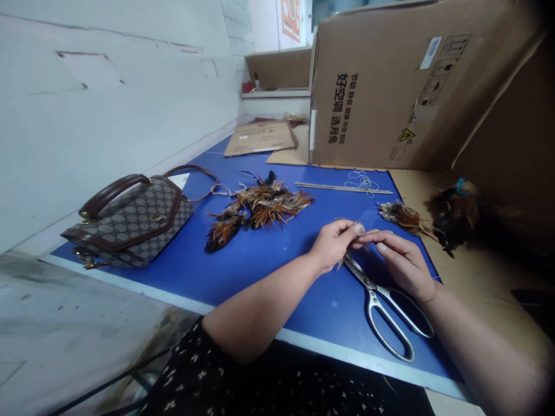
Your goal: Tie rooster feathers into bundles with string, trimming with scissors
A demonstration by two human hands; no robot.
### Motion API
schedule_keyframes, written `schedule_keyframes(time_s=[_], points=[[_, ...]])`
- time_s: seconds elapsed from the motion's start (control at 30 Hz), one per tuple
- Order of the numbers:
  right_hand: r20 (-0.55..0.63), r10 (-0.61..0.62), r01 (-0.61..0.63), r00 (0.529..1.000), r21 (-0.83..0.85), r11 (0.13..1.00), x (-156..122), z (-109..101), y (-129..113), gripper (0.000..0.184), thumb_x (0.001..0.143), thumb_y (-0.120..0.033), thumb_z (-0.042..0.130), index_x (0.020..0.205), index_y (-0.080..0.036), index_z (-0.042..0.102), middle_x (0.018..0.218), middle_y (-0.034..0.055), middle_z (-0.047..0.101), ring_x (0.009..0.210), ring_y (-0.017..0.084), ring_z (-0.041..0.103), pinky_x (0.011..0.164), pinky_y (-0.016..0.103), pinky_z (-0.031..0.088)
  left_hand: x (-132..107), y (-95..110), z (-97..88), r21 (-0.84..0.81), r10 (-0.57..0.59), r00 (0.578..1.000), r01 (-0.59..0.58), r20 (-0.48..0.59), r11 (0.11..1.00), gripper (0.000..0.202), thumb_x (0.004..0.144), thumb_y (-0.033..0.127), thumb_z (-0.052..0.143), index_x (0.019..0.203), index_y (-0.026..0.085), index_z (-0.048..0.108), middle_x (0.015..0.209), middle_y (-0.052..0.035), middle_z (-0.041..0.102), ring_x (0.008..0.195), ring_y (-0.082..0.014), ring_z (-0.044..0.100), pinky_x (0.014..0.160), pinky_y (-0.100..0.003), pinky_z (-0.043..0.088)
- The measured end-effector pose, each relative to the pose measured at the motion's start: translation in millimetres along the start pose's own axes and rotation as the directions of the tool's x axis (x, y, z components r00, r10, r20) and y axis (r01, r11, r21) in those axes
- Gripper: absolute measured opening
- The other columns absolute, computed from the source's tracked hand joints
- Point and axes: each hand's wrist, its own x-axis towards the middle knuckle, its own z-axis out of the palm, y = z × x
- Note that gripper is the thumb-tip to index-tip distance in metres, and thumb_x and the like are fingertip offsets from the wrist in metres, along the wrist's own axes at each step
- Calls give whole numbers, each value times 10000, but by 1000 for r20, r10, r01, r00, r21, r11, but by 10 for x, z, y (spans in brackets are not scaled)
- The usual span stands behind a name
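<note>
My left hand (pixel 333 242) pinches a small tuft of feathers (pixel 359 229) with a pale, fluffy end, above the middle of the blue table. Most of the tuft is hidden by the fingers. Close against it is my right hand (pixel 403 260), its fingers stretched out and their tips touching the fluffy end. Metal scissors (pixel 368 284) lie on the table below both hands, with the blade tips partly covered by the left hand. A brown feather bunch (pixel 401 217) rests beyond the right hand. Further left is a larger pile of brown and black feathers (pixel 269 202).
A patterned handbag (pixel 139 225) stands at the table's left. Behind the hands lie thin sticks (pixel 342 188) and a tangle of pale thread (pixel 363 180). A large cardboard box (pixel 373 115) rises at the back. Dark feathers (pixel 453 214) are on cardboard at right.
</note>
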Motion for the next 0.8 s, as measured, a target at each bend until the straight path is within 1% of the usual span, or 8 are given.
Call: schedule_keyframes(time_s=[0.13,0.2,0.27,0.33,0.4,0.53,0.63,0.8], points=[[-2,29,-29,1000,-88,996,-1,-3,-14,305,980,-523,642,966,-268,809,920,74,792,900,272,743,927,423,581,11,35,-26,0,31,997,-31,-68,1000,442,802,554,805,922,141,703,849,-22,685,729,-98,590,741,-252,488],[-78,63,-71,995,-108,992,-6,15,19,300,969,-521,666,927,-249,787,790,55,756,700,220,705,737,363,595,25,17,-40,16,41,996,-40,-81,999,412,825,533,792,931,143,711,881,-29,700,747,-97,593,769,-252,488],[-165,93,-109,982,-91,990,-5,43,61,300,947,-528,694,946,-235,759,679,24,690,513,163,600,526,303,519,36,-13,-46,33,36,996,-34,-81,999,389,839,515,783,944,146,721,895,-32,711,764,-103,600,786,-255,489],[-211,108,-128,971,-83,988,6,74,94,306,928,-527,719,990,-229,741,625,-1,639,439,131,516,431,270,435,34,-38,-45,65,35,997,-31,-67,997,372,851,503,774,949,147,730,888,-32,715,778,-109,607,797,-257,489],[-205,101,-123,974,-99,987,22,108,104,298,908,-513,748,995,-229,736,643,0,643,465,126,522,437,256,437,18,-44,-36,111,55,997,-50,-45,993,357,860,497,762,939,149,738,898,-36,719,816,-120,620,830,-262,496],[-193,102,-123,976,-98,988,43,165,88,292,875,-508,784,899,-224,720,668,5,655,495,119,529,446,245,444,-27,-3,-6,167,101,995,-103,22,981,332,880,492,739,903,161,749,942,-47,725,912,-145,642,917,-283,508],[-199,138,-153,970,-64,986,38,176,89,297,891,-510,769,887,-217,720,610,-9,621,463,113,487,427,244,414,-37,18,11,110,109,993,-112,39,988,325,862,484,767,894,162,750,934,-50,735,914,-151,652,940,-302,515],[-180,163,-160,970,31,987,28,168,79,288,895,-503,774,935,-221,733,592,-17,623,449,110,472,418,246,398,-7,-22,11,-43,48,999,-47,26,998,369,791,478,840,939,151,754,953,-53,747,892,-139,662,944,-301,508]])
